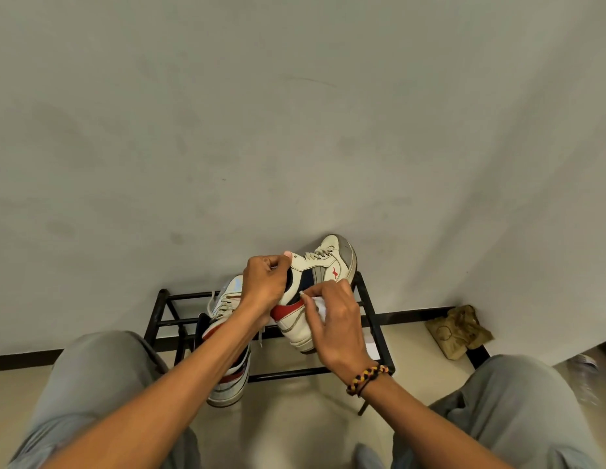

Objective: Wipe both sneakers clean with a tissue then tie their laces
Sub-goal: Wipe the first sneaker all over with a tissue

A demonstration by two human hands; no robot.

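Note:
A white sneaker (323,269) with red, navy and grey panels is held up above a black metal shoe rack (372,309), toe pointing away towards the wall. My left hand (266,282) grips its collar at the tongue. My right hand (335,319) pinches a white tissue (320,306) and presses it against the shoe's side near the red heel panel. The second sneaker (229,333) of the same colours rests on the rack at the left, partly hidden by my left forearm, its laces hanging loose.
The rack stands against a plain pale wall on a cream floor. A crumpled brown bag (459,330) lies by the wall at the right. My knees in grey trousers flank the rack on both sides.

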